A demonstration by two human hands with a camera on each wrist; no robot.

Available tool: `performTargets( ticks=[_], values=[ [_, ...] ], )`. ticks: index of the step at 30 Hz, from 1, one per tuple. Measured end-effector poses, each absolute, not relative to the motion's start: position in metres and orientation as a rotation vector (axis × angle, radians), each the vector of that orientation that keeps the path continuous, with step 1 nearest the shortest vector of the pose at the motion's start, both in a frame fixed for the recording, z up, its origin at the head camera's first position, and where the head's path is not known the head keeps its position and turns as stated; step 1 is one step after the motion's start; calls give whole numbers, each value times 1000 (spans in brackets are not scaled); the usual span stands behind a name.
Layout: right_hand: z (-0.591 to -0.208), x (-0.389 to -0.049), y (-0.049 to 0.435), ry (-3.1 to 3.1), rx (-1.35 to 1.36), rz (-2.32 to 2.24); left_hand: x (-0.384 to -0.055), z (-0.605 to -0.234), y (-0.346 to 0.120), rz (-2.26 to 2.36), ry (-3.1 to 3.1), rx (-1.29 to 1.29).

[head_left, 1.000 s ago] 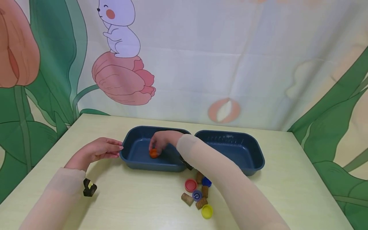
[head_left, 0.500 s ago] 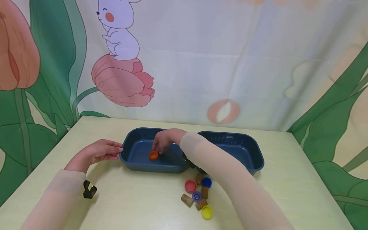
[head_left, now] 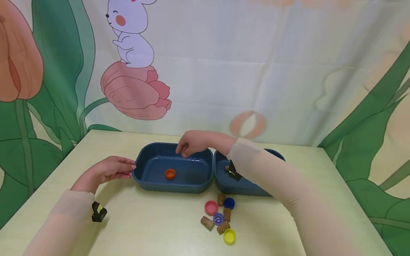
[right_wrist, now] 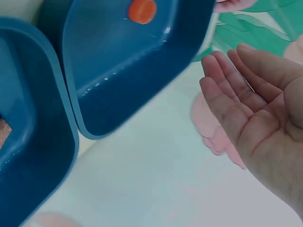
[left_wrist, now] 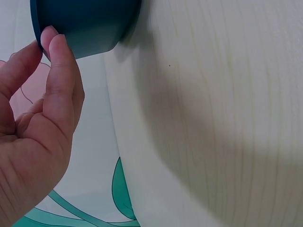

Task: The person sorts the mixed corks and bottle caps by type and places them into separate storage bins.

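My left hand [head_left: 115, 168] pinches the left rim of a dark blue tray [head_left: 173, 187], thumb and fingertips at its edge. In the left wrist view the fingers [left_wrist: 60, 71] lie against the tray's outer wall. An orange bottle cap [head_left: 170, 174] sits on that tray's floor, left of centre. Above the tray's back right part hovers my right hand [head_left: 194, 143], holding nothing, its fingers loosely bent. The right wrist view shows its palm and fingers [right_wrist: 222, 101] apart from both trays.
A second blue tray [head_left: 248, 190] adjoins on the right, partly behind my right sleeve. A brown piece [right_wrist: 4, 131] lies inside it. In front lie several corks [head_left: 207, 223] and red [head_left: 211, 207], blue [head_left: 229, 203], purple [head_left: 218, 218] and yellow caps [head_left: 229, 236]. A printed curtain [head_left: 198, 89] hangs behind.
My right hand has let go of the orange cap, leaving it in the left tray, and has risen back and to the right. My left hand stays at the rim.
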State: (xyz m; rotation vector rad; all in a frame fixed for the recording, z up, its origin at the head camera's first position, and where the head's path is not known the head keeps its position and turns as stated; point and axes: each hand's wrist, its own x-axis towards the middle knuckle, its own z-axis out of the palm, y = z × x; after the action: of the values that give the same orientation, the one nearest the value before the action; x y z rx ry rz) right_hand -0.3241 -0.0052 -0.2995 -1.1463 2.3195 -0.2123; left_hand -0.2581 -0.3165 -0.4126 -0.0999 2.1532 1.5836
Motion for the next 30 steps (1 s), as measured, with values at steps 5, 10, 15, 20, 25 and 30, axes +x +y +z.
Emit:
performTargets(
  ticks=[5, 10, 15, 20, 25, 30],
  values=[
    [-283, -310, 16, 2329, -1228, -283, -257, -412, -317, 1588, 2153, -83],
    [-273, -293, 38, 2345, -1240, -392, -256, -412, -316, 1596, 2145, -74],
    [-269, -274, 63, 2380, -1231, -481, -257, -413, -316, 1595, 2147, -65],
    [-276, -257, 90, 2414, -1163, -611, -259, -415, -317, 1591, 2148, -61],
    [-290, -239, 116, 2424, -1102, -756, -260, -415, -317, 1583, 2151, -63],
    [-309, -227, 136, 2417, -1079, -846, -258, -414, -316, 1581, 2146, -71]
  ],
)
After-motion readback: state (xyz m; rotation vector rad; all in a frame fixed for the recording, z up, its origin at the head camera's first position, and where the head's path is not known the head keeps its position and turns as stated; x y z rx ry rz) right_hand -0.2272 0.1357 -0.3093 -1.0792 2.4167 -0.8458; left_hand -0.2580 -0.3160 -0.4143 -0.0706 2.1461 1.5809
